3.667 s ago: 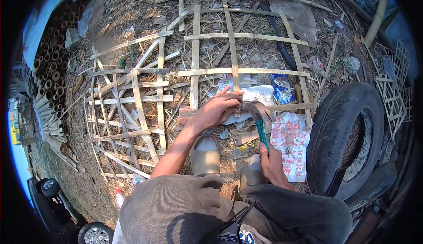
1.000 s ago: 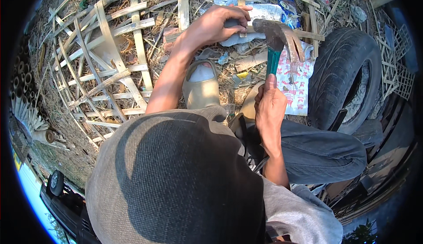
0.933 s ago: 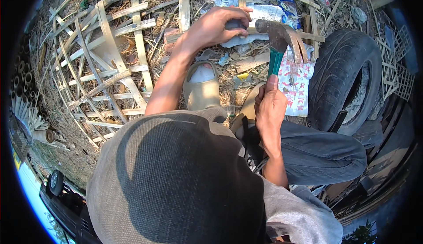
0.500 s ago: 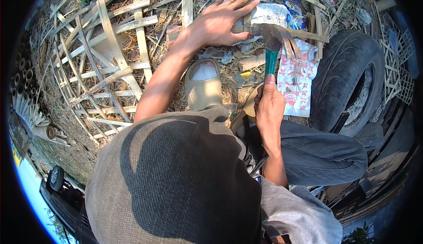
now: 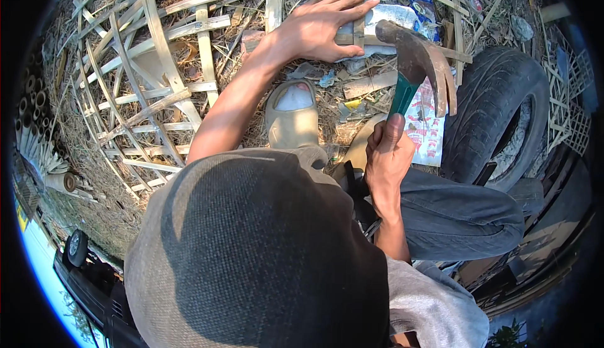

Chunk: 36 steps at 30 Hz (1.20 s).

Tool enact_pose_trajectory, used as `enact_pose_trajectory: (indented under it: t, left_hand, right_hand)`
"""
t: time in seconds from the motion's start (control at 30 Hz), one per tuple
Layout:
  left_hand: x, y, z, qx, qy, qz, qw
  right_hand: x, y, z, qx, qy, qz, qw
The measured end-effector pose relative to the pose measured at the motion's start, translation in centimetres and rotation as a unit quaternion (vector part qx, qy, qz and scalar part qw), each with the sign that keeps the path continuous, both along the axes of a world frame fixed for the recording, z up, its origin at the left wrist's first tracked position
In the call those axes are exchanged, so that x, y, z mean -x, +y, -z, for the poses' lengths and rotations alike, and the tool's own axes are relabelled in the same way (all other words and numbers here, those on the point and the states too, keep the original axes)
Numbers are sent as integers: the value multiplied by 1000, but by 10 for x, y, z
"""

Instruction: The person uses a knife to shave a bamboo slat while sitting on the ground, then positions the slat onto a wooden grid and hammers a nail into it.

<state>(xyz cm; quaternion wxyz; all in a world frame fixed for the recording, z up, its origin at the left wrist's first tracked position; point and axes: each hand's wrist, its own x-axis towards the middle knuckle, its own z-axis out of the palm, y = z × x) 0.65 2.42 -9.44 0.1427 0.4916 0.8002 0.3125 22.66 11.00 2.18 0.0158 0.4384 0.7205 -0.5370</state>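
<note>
My left hand point(image 5: 322, 28) lies flat with its fingers spread, pressing on the crossing of thin bamboo strips point(image 5: 358, 32) at the far middle. A fist closes round the green handle of a claw hammer point(image 5: 412, 65): this is my right hand point(image 5: 389, 158), its thumb laid along the handle. The rusty brown hammer head hangs above the ground just right of the strips, its claw toward the right. Woven bamboo latticework point(image 5: 162, 43) spreads out to the left and joins the strips under my left hand. Whether a nail is there cannot be made out.
A worn tyre point(image 5: 497, 109) lies to the right, beside a red-and-white printed sheet point(image 5: 429, 139). My sandalled foot point(image 5: 293, 112) stands near the lattice. Bamboo poles point(image 5: 38, 106) are stacked at the far left; dry straw and scraps of litter cover the ground.
The hammer has lifted away from the bamboo and printed sheet, its head now nearer and slightly to the right. My left hand stays pressed on the strips.
</note>
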Motion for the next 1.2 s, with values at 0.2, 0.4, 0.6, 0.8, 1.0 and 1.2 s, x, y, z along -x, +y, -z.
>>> enact_pose_trajectory:
  t: [0.2, 0.4, 0.6, 0.8, 1.0, 1.2]
  left_hand:
    - [7, -4, 2, -9, -2, -10, 1000]
    - [5, 3, 4, -28, -14, -3, 1000]
    - [7, -7, -7, -16, -12, -9, 1000]
    - [14, -3, -17, 18, -79, 47, 996]
    - [20, -4, -14, 12, -77, 62, 995]
    - [12, -5, -4, 20, -63, 62, 996]
  right_hand:
    - [5, 10, 9, -52, -61, -55, 995]
    - [1, 7, -5, -13, 19, 42, 999]
    - [7, -3, -4, -28, -41, 15, 999]
    - [11, -2, 3, -111, -173, -84, 975]
    - [13, -5, -20, 6, 76, 113, 991]
    - [15, -2, -14, -89, -60, 10, 994]
